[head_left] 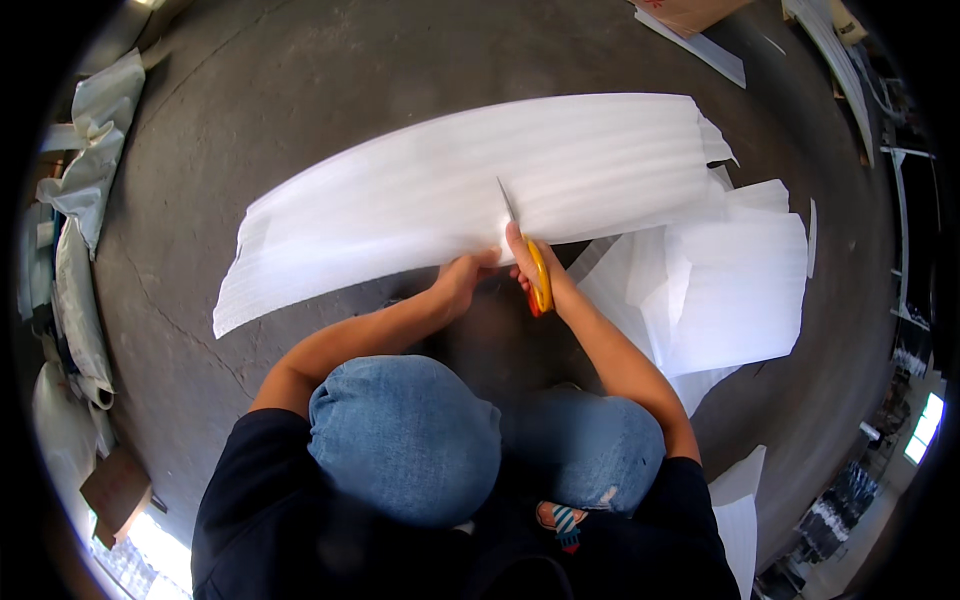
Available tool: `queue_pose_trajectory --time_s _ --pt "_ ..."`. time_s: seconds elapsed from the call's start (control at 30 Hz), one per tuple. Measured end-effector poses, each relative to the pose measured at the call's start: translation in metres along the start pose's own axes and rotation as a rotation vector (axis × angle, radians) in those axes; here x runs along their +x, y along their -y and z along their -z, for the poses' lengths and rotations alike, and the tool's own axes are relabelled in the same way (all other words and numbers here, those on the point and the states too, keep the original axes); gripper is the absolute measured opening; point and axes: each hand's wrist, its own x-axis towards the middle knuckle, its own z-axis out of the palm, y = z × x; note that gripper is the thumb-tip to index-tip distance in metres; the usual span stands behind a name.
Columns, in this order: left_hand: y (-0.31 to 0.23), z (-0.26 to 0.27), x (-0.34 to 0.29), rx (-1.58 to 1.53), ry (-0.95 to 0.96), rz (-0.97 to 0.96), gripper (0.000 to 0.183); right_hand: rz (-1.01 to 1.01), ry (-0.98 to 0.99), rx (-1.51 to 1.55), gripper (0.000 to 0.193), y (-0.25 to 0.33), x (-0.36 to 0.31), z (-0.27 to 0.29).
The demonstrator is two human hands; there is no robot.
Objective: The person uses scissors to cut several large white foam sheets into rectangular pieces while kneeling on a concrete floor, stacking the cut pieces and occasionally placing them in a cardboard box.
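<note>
A long white foam sheet (430, 190) stretches across in front of my knees, its near edge at my hands. My left hand (465, 275) is closed on that near edge, about midway along it. Just to its right, my right hand (520, 250) grips a pair of scissors (541, 272) with yellow and red handles. One pointed metal blade shows on top of the sheet, aimed away from me. The other blade is hidden, and I cannot tell how far the scissors are spread.
More white foam sheets (740, 290) lie in a loose pile to the right, partly under the long sheet. Another white piece (738, 510) lies at lower right. Wrapped bundles (80, 290) and a cardboard box (117, 492) line the left side. Cardboard (690, 14) sits at the far right.
</note>
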Motion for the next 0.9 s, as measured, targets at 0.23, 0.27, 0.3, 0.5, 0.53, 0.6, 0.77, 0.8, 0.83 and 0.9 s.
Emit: queue_pose_trajectory --time_s 0.23,0.27,0.3,0.5,0.53,0.6,0.77,0.8,0.83,0.9 --pt "0.006 0.002 -0.004 0.008 0.046 0.037 0.027 -0.032 -0.003 -0.024 0.074 0.007 0.005 0.002" --pt "0.006 0.003 -0.003 0.003 0.045 0.035 0.027 -0.031 -0.025 -0.048 0.074 0.012 0.002 0.002" --pt "0.006 0.003 -0.003 -0.004 0.046 0.033 0.027 -0.031 -0.049 -0.074 0.074 0.016 -0.001 0.002" --pt "0.018 0.011 -0.005 0.095 0.177 0.056 0.027 -0.108 0.174 -0.133 0.072 0.009 0.015 0.015" --pt "0.022 0.014 -0.006 0.12 0.238 0.055 0.027 -0.142 0.177 -0.131 0.072 0.008 0.018 0.017" --pt "0.027 0.017 -0.003 0.152 0.237 0.104 0.027 -0.21 0.187 -0.126 0.073 0.006 0.023 0.019" --pt "0.044 0.033 0.008 0.239 0.2 0.199 0.028 -0.185 0.128 -0.127 0.067 -0.006 0.024 0.013" --pt "0.046 0.035 0.008 0.257 0.207 0.201 0.029 -0.178 0.133 -0.118 0.064 -0.001 0.019 0.014" --pt "0.048 0.039 0.007 0.275 0.213 0.202 0.03 -0.17 0.14 -0.11 0.06 0.001 0.016 0.014" --pt "0.047 0.045 -0.011 0.241 0.372 0.337 0.041 0.019 0.106 -0.151 0.055 -0.002 0.011 0.01"
